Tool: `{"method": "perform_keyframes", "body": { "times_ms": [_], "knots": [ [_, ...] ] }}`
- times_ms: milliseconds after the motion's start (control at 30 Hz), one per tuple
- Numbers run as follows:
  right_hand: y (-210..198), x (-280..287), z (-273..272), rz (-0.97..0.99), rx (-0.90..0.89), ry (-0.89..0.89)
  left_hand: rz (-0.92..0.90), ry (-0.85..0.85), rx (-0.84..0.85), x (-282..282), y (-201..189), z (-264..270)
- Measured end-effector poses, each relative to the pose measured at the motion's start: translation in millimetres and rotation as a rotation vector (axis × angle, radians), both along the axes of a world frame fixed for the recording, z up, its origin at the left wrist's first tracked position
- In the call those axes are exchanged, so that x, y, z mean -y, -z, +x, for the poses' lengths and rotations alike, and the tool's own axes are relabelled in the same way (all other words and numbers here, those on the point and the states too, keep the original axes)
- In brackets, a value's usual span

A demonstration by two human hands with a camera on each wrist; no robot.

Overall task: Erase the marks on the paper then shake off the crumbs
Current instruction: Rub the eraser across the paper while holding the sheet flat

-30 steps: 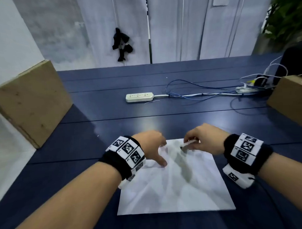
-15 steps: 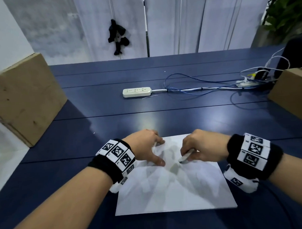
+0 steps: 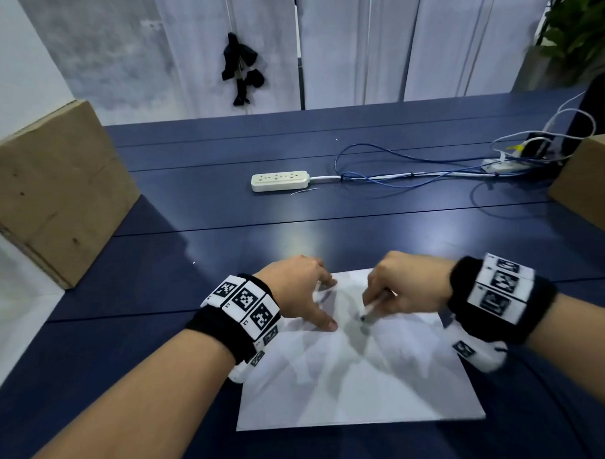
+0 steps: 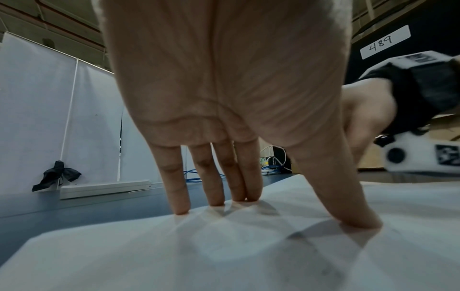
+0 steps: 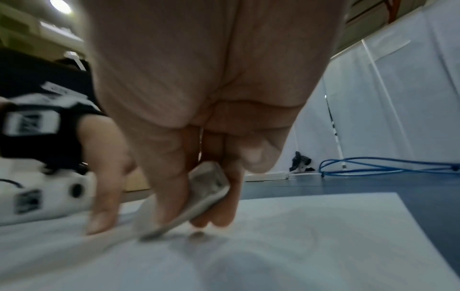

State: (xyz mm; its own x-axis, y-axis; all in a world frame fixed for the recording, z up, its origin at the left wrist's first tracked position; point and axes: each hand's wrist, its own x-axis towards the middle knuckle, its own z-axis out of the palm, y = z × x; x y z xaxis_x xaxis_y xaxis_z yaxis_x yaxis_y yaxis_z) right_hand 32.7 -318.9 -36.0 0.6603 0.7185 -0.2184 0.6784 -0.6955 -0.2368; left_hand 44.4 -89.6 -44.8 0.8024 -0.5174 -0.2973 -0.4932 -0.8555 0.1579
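Note:
A white sheet of paper (image 3: 361, 381) (image 4: 224, 256) (image 5: 311, 246) lies flat on the dark blue table (image 3: 294, 229), close to me. My left hand (image 3: 306, 291) (image 4: 248, 187) presses its far left part down with straight, spread fingertips and thumb. My right hand (image 3: 392, 288) (image 5: 199, 196) pinches a worn white eraser (image 3: 371, 311) (image 5: 199, 198) between thumb and fingers. The eraser's tip touches the paper near the middle of its far half, just right of my left thumb. Faint grey pencil traces show on the sheet in the left wrist view.
A white power strip (image 3: 280, 181) with blue and white cables (image 3: 412, 170) lies further back on the table. Cardboard boxes stand at the left (image 3: 49, 190) and right (image 3: 587, 181) edges. A plant (image 3: 579, 30) is at the far right.
My right hand has drawn the eraser back toward me across the paper, from its far edge toward the middle. My left hand keeps holding the sheet in the same place.

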Motion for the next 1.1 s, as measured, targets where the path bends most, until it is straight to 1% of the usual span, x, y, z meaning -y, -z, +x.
{"method": "perform_keyframes", "body": {
  "times_ms": [67, 133, 200, 233, 300, 333, 367, 433, 500, 567, 600, 667, 733, 767, 800, 900, 967, 1033, 1100],
  "knots": [
    [-3, -6, 19, -0.054, 0.106, 0.109, 0.015, -0.001, -0.001, 2, -2, 0],
    [-2, -8, 32, -0.075, 0.156, 0.195, 0.029, 0.001, -0.002, 4, -4, 0],
    [1, -6, 27, -0.045, 0.166, 0.169, 0.032, -0.002, 0.003, 4, -4, 1],
    [2, -3, 19, -0.031, 0.138, 0.130, 0.028, -0.001, 0.004, 4, -3, 2],
    [1, 0, -2, -0.007, -0.001, 0.050, 0.027, -0.002, 0.005, 4, -2, 3],
    [0, 0, -8, -0.015, -0.065, 0.030, 0.029, -0.006, 0.005, 4, -1, 4],
    [-3, -1, -9, -0.016, -0.083, 0.029, 0.032, -0.009, 0.003, 4, -1, 5],
    [-3, -5, 2, -0.014, 0.012, 0.080, 0.044, -0.008, -0.001, 6, -1, 7],
    [-3, -9, 22, -0.057, 0.118, 0.190, 0.053, -0.006, -0.003, 7, -1, 10],
    [-3, -10, 30, -0.045, 0.129, 0.231, 0.050, -0.011, -0.007, 6, 0, 11],
    [-3, -9, 28, -0.035, 0.122, 0.205, 0.050, -0.011, -0.005, 6, 1, 12],
    [-3, -5, 13, 0.000, 0.072, 0.082, 0.044, -0.014, -0.003, 6, 1, 11],
    [-3, -2, -5, 0.024, -0.053, -0.005, 0.040, -0.017, -0.010, 5, 0, 10],
    [-4, -2, -8, 0.011, -0.091, -0.005, 0.042, -0.017, -0.016, 6, 0, 9],
    [-3, -3, -5, -0.001, -0.078, 0.015, 0.044, -0.019, -0.023, 7, -1, 9],
    [-6, -8, 22, -0.052, 0.076, 0.153, 0.035, -0.019, -0.026, 7, -1, 9],
    [-7, -7, 33, -0.029, 0.102, 0.211, 0.027, -0.026, -0.027, 6, 0, 9],
    [-6, -2, 22, -0.020, 0.099, 0.147, 0.019, -0.028, -0.023, 6, 1, 9],
    [-10, 2, 0, -0.003, 0.020, 0.040, 0.013, -0.027, -0.028, 6, 2, 9]
  ]
}}
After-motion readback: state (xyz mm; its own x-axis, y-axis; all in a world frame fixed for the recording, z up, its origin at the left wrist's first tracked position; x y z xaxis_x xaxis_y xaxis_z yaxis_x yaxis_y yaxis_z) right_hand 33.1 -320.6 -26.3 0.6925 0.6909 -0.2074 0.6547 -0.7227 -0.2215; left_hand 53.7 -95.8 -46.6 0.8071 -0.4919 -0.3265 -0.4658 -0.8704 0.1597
